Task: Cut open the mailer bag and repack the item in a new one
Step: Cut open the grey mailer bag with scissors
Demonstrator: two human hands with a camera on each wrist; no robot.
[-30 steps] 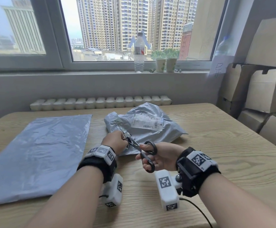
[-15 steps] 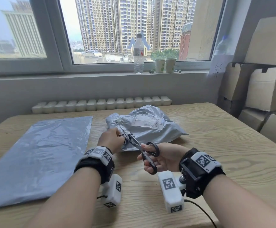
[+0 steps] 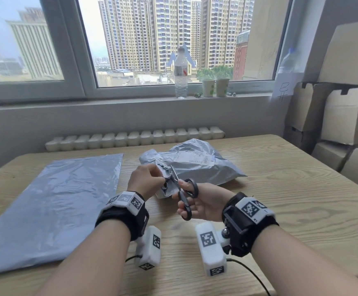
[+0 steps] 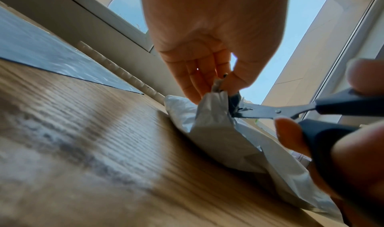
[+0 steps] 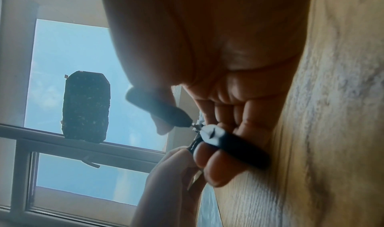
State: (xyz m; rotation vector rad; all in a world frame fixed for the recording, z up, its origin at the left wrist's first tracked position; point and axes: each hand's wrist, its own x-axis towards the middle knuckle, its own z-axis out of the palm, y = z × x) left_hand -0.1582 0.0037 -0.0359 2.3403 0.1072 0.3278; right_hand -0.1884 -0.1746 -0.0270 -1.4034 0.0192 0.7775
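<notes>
One stuffed grey mailer bag (image 3: pixel 197 165) lies at the centre of the desk (image 3: pixel 291 201), its white label too blurred to read. The left hand (image 3: pixel 145 181) pinches its near corner; the right hand (image 3: pixel 203 201) grips one pair of scissors (image 3: pixel 183 193), blades in the plastic. One flat new mailer (image 3: pixel 52 201) lies at lower left. The desk's right half is bare.

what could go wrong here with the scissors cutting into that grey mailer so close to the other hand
1. The left hand pinches the crumpled grey plastic mailer bag right beside the blades of the black-handled scissors; a slip could nick its fingers.
2. What is inside is hidden, so a deep cut might damage it.
3. The bunched plastic may snag or tear unevenly rather than cut cleanly.
</notes>
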